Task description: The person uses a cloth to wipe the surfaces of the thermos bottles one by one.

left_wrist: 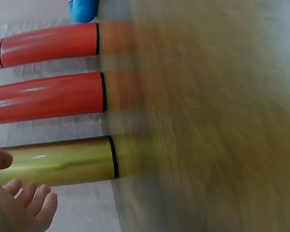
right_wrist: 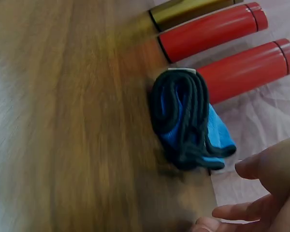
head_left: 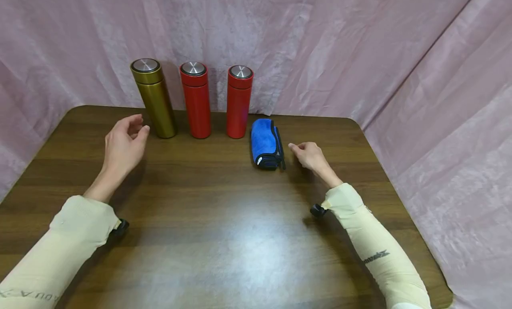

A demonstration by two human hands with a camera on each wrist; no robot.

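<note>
My left hand is raised over the left part of the table, fingers loosely bent and holding nothing. Nearest to it is a gold thermos flask, upright near the back edge; in the left wrist view the fingers overlap the flask. Two red thermos flasks, one in the middle and one on the right, stand beside it in a row. Right of them lies a rolled blue cloth with black edging. My right hand is just right of the cloth, thumb and fingers apart from it, gripping nothing.
The brown wooden table has rounded back corners. A pinkish curtain hangs close behind the flasks and along the right side. A black wrist camera sits under the right cuff.
</note>
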